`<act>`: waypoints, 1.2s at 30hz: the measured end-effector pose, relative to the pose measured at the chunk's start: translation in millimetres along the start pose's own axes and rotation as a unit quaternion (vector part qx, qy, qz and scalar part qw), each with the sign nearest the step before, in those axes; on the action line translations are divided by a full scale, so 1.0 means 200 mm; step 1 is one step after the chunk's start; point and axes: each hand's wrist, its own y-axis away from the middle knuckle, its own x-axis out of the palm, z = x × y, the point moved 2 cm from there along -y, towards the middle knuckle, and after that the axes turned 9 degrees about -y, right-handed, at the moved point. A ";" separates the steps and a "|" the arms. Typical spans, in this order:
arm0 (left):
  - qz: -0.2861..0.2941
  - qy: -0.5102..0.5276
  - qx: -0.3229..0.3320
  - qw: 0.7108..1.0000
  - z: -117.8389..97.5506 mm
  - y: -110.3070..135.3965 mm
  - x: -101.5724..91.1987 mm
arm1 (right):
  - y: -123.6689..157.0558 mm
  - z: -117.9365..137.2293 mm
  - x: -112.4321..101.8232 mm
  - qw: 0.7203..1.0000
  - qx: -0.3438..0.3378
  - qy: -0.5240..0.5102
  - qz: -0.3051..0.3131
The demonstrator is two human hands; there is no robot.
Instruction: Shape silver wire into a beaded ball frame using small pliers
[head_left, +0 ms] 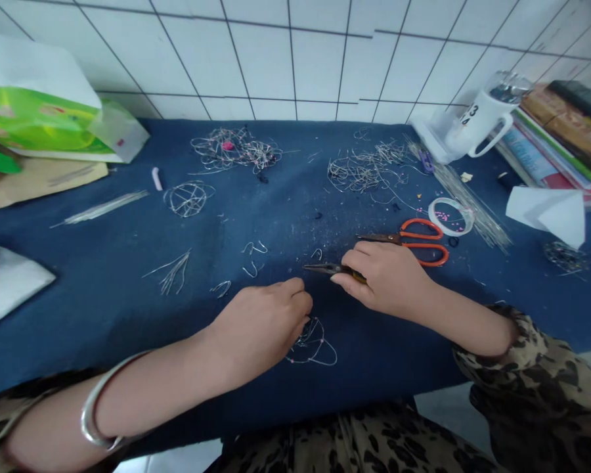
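My right hand [387, 276] is closed around a pair of needle-nose pliers [326, 268], whose dark jaws point left just above the cloth. My left hand [270, 318] has its fingers curled together over a wire piece with small pink beads [320, 351]. That piece is partly hidden under the hand, and its thin wire loops stick out to the right. A small bent wire hook [316, 253] lies just beyond the plier tips. Several more bent wire bits [254, 248] are on the cloth past my left hand. Orange-handled scissors [423, 255] rest right behind my right hand.
Wire tangles [236, 150] and loose wire [359, 169] lie at the back, near a wire ball [190, 199]. A round lid with pink beads [465, 226], straight wires [473, 203] and a white mug [480, 121] stand right. A green-white package [39, 121] is left.
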 end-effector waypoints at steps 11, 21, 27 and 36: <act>-0.009 0.104 -0.025 0.994 0.03 0.01 -0.02 | -0.01 0.03 -0.03 0.959 0.081 -0.269 0.034; -0.106 0.166 -0.092 0.976 0.00 0.04 -0.09 | 0.02 0.17 0.00 0.892 0.157 -0.422 0.033; -0.109 0.258 -0.099 0.955 0.00 0.04 -0.11 | 0.01 0.18 0.03 0.889 0.161 -0.429 0.006; -0.126 0.280 -0.108 0.946 0.01 0.02 -0.05 | 0.00 0.18 0.03 0.877 0.177 -0.447 0.016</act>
